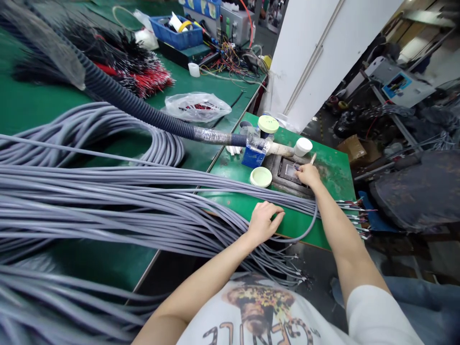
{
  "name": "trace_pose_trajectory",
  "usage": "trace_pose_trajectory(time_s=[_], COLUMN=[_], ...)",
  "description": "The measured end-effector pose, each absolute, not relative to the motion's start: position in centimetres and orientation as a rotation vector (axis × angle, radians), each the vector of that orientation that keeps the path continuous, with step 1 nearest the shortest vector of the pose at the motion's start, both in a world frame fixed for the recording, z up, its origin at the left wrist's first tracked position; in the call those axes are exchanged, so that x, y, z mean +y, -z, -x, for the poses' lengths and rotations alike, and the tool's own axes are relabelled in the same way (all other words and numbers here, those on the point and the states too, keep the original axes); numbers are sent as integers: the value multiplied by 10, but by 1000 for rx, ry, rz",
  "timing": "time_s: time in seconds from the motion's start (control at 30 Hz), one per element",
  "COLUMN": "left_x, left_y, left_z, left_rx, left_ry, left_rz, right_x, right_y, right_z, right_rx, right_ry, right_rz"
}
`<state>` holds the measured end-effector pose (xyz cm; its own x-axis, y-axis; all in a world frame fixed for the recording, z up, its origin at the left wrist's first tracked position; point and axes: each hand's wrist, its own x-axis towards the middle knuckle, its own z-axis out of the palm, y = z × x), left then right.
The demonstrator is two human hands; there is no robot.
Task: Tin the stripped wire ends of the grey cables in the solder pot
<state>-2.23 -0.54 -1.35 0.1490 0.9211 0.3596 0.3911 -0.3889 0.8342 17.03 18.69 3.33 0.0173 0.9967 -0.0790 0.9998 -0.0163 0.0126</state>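
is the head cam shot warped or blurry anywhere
head view: wide-angle warp bends the green bench and the frame edges, the ribbed hose looks soft at upper left, the gray cables smear at lower left, lighting looks fairly even

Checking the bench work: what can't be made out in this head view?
All in the head view:
What the right hand touches in the dark square recess: hidden by its fingers.
Grey cables under the left hand: hidden by the palm.
Wire ends: too small to read.
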Motion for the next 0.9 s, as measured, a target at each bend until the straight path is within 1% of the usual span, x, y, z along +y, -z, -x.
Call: trace_pose_trajectory(time_s=[0.23,0.4,0.5,0.6,0.67,0.77,0.9], left_x=[-6,-7,-7,-8,-9,-12,-18], left_y=[15,15,14,12,12,10,0], left_z=[22,23,23,22,22,22,21], left_rx=[1248,1251,1241,1228,1208,1161,1009], left_ry=[-1206,-1205,-1209,-1213,-1218,-1275,-1339], left_rz=[-1870,-1867,-1859,-1841,-1816,-1642,-1139], right_x=[186,161,122,78,53,27,8], right_y=[-39,-68,-93,-115,-124,-129,-132], right_z=[-166,-164,-162,-157,-152,-146,-139], right_rx=[2143,2283,2419,2552,2523,2429,2382], right_ry=[129,288,582,1222,1528,1779,1907], right_rz=[-2221,-2200,-2135,-2070,-2054,-2082,-2025])
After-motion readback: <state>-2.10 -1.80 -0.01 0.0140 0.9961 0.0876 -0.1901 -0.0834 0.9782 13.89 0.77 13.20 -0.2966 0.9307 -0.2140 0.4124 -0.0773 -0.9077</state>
